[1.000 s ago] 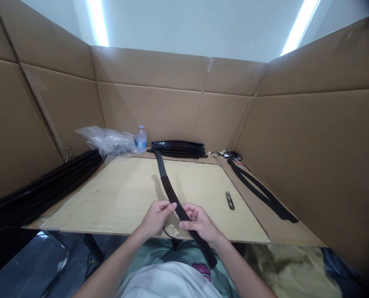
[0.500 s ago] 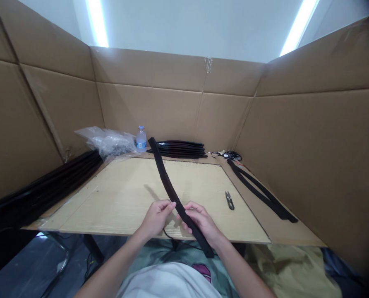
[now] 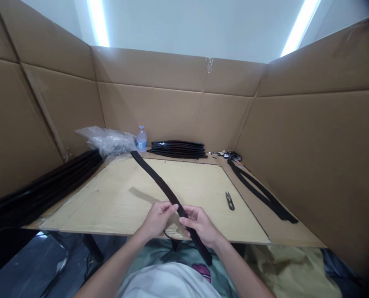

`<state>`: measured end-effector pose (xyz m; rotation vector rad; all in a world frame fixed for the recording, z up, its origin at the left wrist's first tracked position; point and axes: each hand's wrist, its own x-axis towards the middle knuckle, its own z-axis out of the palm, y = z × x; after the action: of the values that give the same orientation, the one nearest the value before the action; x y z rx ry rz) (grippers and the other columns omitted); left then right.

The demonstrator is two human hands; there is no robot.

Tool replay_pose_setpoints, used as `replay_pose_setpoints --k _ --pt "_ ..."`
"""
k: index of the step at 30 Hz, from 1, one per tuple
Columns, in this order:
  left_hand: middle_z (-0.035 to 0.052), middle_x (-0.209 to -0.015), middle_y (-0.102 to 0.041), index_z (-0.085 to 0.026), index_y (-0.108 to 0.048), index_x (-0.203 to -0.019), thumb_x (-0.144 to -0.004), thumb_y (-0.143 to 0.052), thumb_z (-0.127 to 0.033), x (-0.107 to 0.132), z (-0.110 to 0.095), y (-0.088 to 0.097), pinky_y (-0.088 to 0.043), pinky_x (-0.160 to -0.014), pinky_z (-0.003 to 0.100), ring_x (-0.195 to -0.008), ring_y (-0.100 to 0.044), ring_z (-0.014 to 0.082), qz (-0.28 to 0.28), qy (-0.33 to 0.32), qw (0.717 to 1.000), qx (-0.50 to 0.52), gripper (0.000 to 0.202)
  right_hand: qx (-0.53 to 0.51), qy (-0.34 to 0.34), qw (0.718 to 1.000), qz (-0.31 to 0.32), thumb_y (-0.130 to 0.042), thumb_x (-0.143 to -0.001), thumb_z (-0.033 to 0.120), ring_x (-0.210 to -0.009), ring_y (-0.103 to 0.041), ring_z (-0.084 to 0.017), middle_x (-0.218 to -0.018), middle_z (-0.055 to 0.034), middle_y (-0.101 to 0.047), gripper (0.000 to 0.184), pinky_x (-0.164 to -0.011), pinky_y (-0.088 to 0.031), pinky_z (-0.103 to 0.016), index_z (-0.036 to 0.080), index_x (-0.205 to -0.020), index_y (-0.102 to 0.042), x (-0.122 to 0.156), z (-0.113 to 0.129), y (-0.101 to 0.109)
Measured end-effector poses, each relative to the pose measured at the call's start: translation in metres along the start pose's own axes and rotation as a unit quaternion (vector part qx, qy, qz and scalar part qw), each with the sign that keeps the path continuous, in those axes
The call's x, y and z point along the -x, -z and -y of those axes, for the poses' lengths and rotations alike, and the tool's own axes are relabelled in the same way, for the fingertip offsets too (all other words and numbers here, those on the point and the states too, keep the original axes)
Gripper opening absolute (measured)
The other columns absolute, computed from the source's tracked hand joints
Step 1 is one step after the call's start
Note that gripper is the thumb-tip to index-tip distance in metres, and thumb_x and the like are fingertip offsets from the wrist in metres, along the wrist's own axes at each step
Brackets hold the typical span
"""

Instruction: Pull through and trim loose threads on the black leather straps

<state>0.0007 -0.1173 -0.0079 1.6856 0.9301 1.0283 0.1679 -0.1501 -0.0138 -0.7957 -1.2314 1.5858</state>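
Both hands hold a long, slightly curved black strip [image 3: 167,190] above the front edge of the table. My left hand [image 3: 157,219] pinches its middle between thumb and fingers. A little lower, my right hand [image 3: 202,225] grips the strip with the thumb on top and the fingers beneath. The far end of the strip points up and to the left, and the near end hangs over the table edge by my lap. To the right on the board lies a pair of thread snips [image 3: 229,200], apart from both hands.
Two more black strips [image 3: 262,194] lie at the right. Stacked black strips [image 3: 176,150] stand at the back beside a water bottle [image 3: 141,139] and crumpled clear plastic [image 3: 110,142]. A long black bundle [image 3: 44,186] runs along the left. Cardboard walls [image 3: 178,103] enclose the table.
The black strip's far end has swung left and down, and the strip has rolled slightly. My right thumb has moved onto its top. Both hands stay at about the same place.
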Motion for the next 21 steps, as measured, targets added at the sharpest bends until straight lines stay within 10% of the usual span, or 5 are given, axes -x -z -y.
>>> replay_pose_setpoints --k 11,21 --pt "-0.0049 -0.050 -0.032 -0.013 -0.052 -0.056 -0.083 -0.048 -0.044 0.0012 -0.0038 0.0012 -0.021 -0.045 0.022 -0.047 -0.028 0.0082 0.004 0.004 1.000 -0.008 0.042 -0.021 0.010 1.000 -0.003 -0.055 -0.082 0.043 -0.042 -0.047 -0.007 -0.075 -0.0033 -0.063 0.026 -0.035 -0.032 -0.017 0.018 -0.087 -0.051 -0.0008 0.0030 0.0019" --pt "-0.0057 -0.051 -0.030 -0.015 -0.041 -0.055 -0.082 -0.048 -0.047 0.0006 0.0001 0.0011 -0.022 -0.046 0.021 -0.048 -0.027 0.0074 0.013 0.014 1.000 -0.014 0.043 0.023 0.031 0.999 -0.021 -0.073 -0.070 0.025 -0.072 -0.053 -0.009 -0.083 -0.0012 -0.061 0.034 -0.065 -0.041 -0.020 0.017 -0.101 -0.063 -0.0009 -0.0034 0.0063"
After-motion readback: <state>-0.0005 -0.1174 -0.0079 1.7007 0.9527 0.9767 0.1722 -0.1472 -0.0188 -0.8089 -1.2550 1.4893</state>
